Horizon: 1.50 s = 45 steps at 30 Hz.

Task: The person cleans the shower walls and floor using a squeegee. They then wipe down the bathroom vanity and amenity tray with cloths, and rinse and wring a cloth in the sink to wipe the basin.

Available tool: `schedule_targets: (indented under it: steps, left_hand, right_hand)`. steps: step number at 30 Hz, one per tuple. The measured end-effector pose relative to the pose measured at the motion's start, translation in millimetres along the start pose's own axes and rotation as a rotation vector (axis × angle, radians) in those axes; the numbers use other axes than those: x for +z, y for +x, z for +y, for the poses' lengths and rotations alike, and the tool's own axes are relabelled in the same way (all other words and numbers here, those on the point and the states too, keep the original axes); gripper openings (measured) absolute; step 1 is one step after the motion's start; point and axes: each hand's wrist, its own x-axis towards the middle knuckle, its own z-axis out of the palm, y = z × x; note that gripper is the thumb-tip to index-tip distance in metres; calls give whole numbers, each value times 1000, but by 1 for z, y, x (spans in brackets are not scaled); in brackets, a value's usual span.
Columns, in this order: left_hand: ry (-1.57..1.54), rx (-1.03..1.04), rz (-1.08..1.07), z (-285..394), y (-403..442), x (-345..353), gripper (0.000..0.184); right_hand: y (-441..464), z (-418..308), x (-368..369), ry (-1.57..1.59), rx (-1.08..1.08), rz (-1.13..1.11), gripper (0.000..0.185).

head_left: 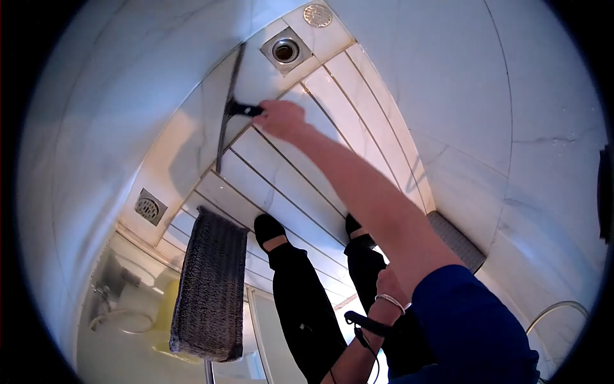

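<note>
My right hand (281, 120) reaches across the floor with its fingers closed round the short black handle of a squeegee (244, 109). The long thin blade of this squeegee lies along the border between the slatted white tiles (281, 169) and the wall side. My left hand (388, 289) is low, near my right leg and partly behind my right arm. It wears a bracelet on the wrist, and its fingers are too hidden to read. By that wrist is a black rod-like object (368, 323) with a cable. A grey fluffy mop pad (210, 285) stands left of my feet.
An open round drain (285, 50) sits at the top, with a round grate (317, 15) beyond it. Another drain grate (149, 207) is at the left. A grey textured mat (456, 240) lies at the right. Behind glass at lower left is something yellow (167, 313).
</note>
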Motion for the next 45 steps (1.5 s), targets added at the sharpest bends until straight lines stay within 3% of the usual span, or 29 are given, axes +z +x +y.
schedule_targets:
  steps: [1,4,10,13,17,20,25,27,29,30,34,40,43,45]
  left_hand:
    - [-3,-12,-14,2,4,-6,28]
    - [63,-222,-336,20,25,-34,29]
    - [45,-238,-290,24,30,-28,26]
    - [-36,-256,-302,24,32,-29,27]
    - [24,-256,-334,26,31,-29,27]
    - [59,-250,-349,22,28,-24,26]
    - [39,-226,-329,20,31,-24,27]
    - [50,-178,-310,14,30,-18,29]
    - [29,-204,-307,15,29,-21,26]
    - [44,-204,-330,12,30,-20,25]
    - [60,-284,-349,19,28,-24,20]
    - [88,-170,-352,-6,22,-2,22]
    - [19,-224,-275,-6,21,-2,25]
    - [48,-276,-339,-1,26,-11,27]
  right_hand:
    - [8,17,-5,12,37,100,34]
    - [23,60,-48,29,78,98,41]
    - [7,94,-93,-51,152,148,42]
    - [-1,111,-92,294,156,210,45]
    - [24,101,-119,272,-74,296,44]
    - [62,98,-108,450,0,44,45]
    - [23,78,-64,544,-90,23,43]
    - [7,79,-46,491,-103,-88,43]
    - [-10,67,-37,356,26,-96,44]
    - [-15,65,-35,432,21,-106,46]
    - [-24,62,-38,487,17,-76,46]
    - [-50,59,-33,604,34,129,47]
    - [-58,78,-21,765,133,214,35]
    - [-83,83,-31,1049,275,185,33]
